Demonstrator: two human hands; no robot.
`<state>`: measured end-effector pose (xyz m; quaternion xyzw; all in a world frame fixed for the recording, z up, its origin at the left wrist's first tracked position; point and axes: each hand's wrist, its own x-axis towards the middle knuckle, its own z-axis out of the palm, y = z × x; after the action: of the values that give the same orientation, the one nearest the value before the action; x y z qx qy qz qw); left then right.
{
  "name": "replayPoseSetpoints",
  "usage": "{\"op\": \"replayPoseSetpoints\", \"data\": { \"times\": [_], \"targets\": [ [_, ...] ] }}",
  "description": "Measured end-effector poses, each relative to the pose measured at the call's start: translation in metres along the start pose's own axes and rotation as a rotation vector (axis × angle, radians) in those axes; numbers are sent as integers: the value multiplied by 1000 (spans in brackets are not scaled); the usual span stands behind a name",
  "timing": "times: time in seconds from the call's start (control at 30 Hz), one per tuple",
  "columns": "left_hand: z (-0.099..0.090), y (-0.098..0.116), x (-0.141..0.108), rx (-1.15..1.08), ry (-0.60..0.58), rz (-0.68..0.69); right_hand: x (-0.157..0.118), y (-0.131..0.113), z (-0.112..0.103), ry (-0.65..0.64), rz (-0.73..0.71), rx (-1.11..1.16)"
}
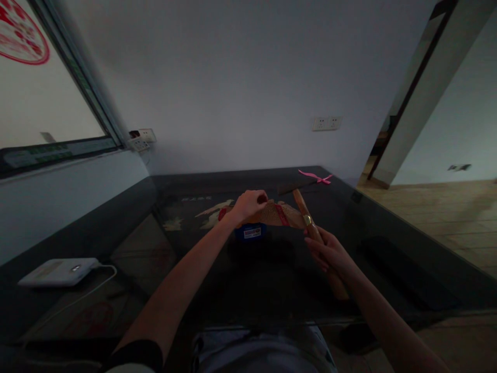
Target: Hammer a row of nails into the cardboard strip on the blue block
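Observation:
My right hand (328, 251) grips the long wooden handle of a hammer-like tool (317, 235). A brass-coloured ring circles its handle, and a dark narrow head lies across its far end. My left hand (250, 203) has its fingers curled together just above a tan, speckled, curved piece (295, 215) with a red band. Whatever those fingers hold, if anything, is hidden. Beneath that hand sits a blue container (251, 231) with a white label. The curved piece stretches from behind my left wrist to beside the tool's handle.
Everything stands on a glossy black table (264, 290) against the wall. A pink ribbon bow (320, 178) lies near the back right corner. At left rests a white device (62, 272) with a cable. A dark flat object (407, 272) lies at right.

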<state>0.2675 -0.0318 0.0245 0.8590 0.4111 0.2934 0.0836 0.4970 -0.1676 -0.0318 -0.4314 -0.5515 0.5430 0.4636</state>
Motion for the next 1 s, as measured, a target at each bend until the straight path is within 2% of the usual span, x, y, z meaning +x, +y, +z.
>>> {"op": "replayPoseSetpoints", "data": {
  "times": [0.53,1.0],
  "targets": [
    [-5,-11,3,48,-112,-19,7,6,-2,4,-14,-63],
    [-4,-15,5,71,-125,-39,19,-67,-8,-125,-14,-560]
  ]
}}
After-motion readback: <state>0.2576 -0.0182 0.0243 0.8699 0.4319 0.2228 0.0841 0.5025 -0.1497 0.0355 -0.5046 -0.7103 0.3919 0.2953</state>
